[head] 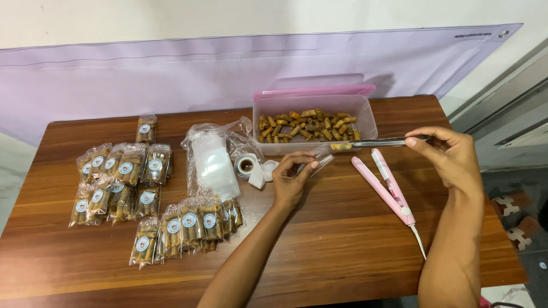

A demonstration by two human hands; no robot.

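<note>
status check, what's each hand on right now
Left hand holds open small clear bag. Right hand grips metal tongs carrying one snack roll toward it. Pink sealer lies just below, apart.

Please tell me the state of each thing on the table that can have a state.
Plastic box: open, lid behind it, partly filled with rolls.
Small bag: held open by left hand.
Tongs: in right hand, gripping one roll.
Pink sealer: lying open.
Filled packets: closed, stickered.
</note>
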